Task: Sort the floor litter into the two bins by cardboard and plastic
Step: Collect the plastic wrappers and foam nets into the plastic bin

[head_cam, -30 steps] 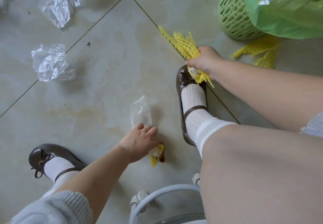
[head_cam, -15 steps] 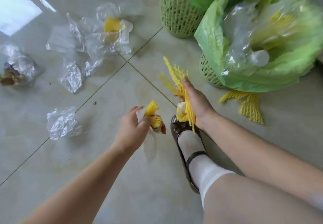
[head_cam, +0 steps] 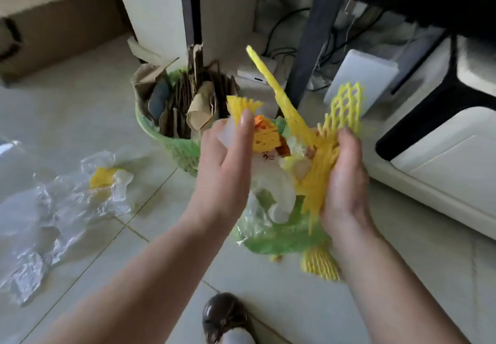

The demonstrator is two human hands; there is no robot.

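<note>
- Floor [head_cam: 80, 118] tiles, pale and glossy, filled most of what we saw; a brown shoe [head_cam: 225, 317] stood at the bottom edge.
- A white sofa [head_cam: 442, 172] sat at the right, and a large cardboard box [head_cam: 53, 27] at the far left.
- The cardboard bin [head_cam: 182, 150], a green basket, stood farther back, packed with upright cardboard pieces [head_cam: 196, 96].
- The plastic bin [head_cam: 281, 236], lined with a green bag, stood nearer to us, just beside the first, with white and clear plastic inside.
- Crumpled clear plastic wrap [head_cam: 53, 215] lay on the floor at the left, well apart from the bins, with a yellow scrap [head_cam: 103, 177] on it.
- A yellow foam net [head_cam: 320, 263] lay on the floor against the plastic bin.
- Our right hand [head_cam: 343, 182] gripped a bunch of yellow foam netting [head_cam: 322, 155] above the plastic bin, fingers curled round it.
- Our left hand [head_cam: 225, 172] pinched a small yellow net piece [head_cam: 241, 107] with a clear wrapper [head_cam: 225, 131] between thumb and fingers, over the gap between the bins.
</note>
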